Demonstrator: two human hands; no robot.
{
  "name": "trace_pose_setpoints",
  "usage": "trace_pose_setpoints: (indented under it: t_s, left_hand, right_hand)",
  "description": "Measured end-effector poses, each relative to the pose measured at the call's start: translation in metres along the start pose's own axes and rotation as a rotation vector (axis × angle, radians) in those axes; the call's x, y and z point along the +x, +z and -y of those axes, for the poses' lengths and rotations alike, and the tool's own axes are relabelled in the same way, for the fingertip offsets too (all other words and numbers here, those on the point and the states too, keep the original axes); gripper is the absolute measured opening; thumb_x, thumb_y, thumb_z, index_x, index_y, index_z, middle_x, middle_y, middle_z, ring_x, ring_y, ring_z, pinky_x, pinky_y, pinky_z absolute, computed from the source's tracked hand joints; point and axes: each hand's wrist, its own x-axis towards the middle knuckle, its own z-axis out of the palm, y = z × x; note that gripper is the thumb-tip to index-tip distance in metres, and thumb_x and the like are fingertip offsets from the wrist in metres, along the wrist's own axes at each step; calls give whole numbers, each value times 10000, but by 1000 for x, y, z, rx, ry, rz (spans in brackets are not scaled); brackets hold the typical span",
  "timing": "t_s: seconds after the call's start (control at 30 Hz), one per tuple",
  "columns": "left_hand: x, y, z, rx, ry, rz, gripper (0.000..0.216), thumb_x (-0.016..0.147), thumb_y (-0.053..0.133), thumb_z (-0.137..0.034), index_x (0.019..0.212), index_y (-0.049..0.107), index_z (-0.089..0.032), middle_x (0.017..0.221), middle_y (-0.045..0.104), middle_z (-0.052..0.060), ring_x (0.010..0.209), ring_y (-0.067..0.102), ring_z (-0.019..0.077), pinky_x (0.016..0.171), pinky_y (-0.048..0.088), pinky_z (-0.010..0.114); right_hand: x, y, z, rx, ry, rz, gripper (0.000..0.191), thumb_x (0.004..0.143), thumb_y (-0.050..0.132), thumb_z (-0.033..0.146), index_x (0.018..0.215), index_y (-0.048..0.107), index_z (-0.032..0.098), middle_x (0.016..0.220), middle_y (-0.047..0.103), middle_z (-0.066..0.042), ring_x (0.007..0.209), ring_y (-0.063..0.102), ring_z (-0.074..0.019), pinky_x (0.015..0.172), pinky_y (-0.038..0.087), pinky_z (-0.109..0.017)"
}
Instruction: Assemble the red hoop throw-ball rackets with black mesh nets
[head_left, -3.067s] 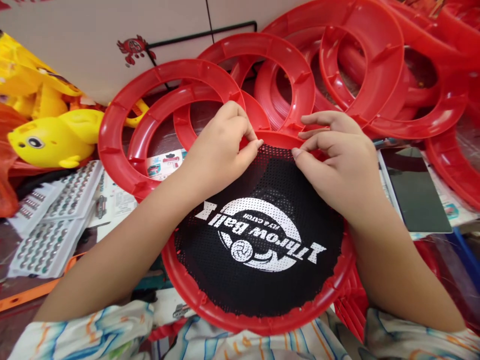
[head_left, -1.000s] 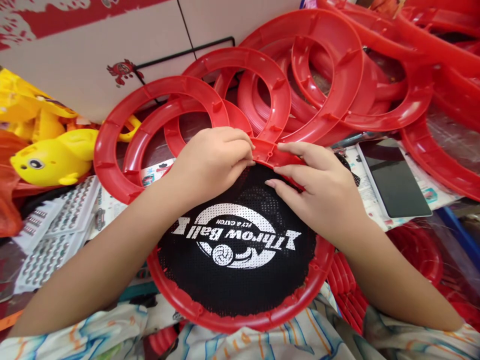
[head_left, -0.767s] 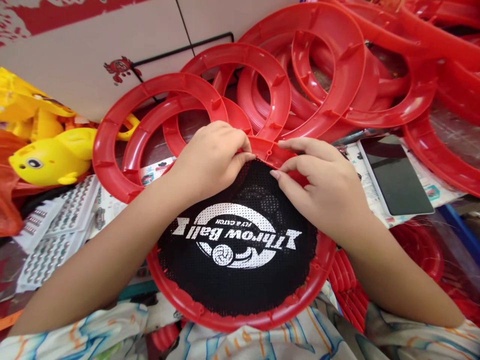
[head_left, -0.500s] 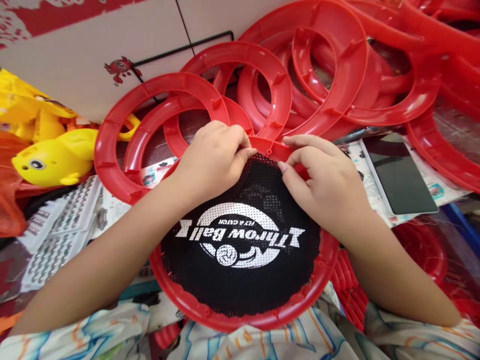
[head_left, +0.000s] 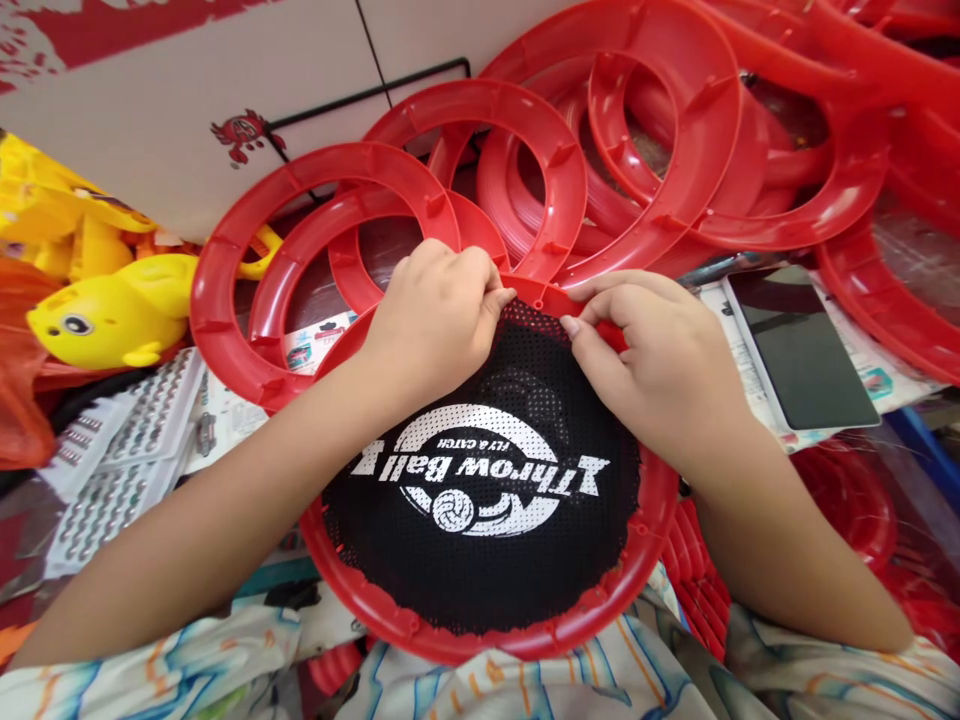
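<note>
A black mesh net [head_left: 480, 570] printed in white with "Throw Ball" lies across a red plastic ring [head_left: 420, 640] in my lap. Around the near side the mesh edge sits along the ring's inner rim. My left hand [head_left: 439, 315] pinches the net's far edge between thumb and fingers. Just to the right, my right hand [head_left: 649, 365] has its thumb and fingertips closed on the mesh edge by the ring's far rim. Between the two hands a short stretch of mesh spans toward the rim.
More red rings [head_left: 645, 120] lie heaped behind. A yellow toy animal [head_left: 112, 310] and trays of small metal parts [head_left: 124, 460] are at the left. A phone [head_left: 806, 345] rests on a printed sheet at the right. A black wire stand [head_left: 367, 95] leans by a white panel.
The mesh between my hands has come slightly farther up toward the far rim. My right hand has shifted a little to the right; the left stays nearly in place.
</note>
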Motion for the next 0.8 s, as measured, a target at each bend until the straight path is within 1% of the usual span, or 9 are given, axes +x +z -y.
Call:
trace_pose_setpoints:
  t_s: [0.17, 0.37, 0.57, 0.8]
  left_hand:
    - [0, 1, 0, -34, -14, -33, 174, 945, 470, -274, 833, 568, -185, 889, 674, 120, 939, 582, 294, 854, 468, 448]
    - [2, -3, 1, -162, -42, -35, 159, 896, 579, -251, 747, 578, -195, 813, 687, 66, 881, 605, 248, 840, 474, 405]
    - [2, -8, 1, -236, -43, -29, 151, 868, 626, -213, 721, 617, -174, 802, 700, 49, 836, 611, 206, 803, 476, 343]
    - [2, -8, 2, -252, -59, -13, 146, 876, 622, -218, 736, 631, -176, 819, 712, 45, 851, 614, 201, 818, 475, 336]
  right_hand:
    - [1, 1, 1, -1, 24, 20, 167, 877, 555, 181, 718, 526, 224, 918, 712, -101, 896, 682, -261, 840, 550, -422]
    - [1, 0, -1, 46, 12, 23, 182, 873, 579, 170, 709, 520, 226, 941, 707, -88, 909, 683, -235, 850, 556, -391]
    - [1, -1, -2, 73, 5, 29, 187, 864, 596, 164, 696, 529, 211, 979, 712, -92, 935, 687, -231, 876, 560, -396]
    - [2, -1, -3, 79, 22, 23, 182, 860, 601, 166, 698, 532, 214, 977, 710, -88, 930, 686, -233, 866, 567, -404]
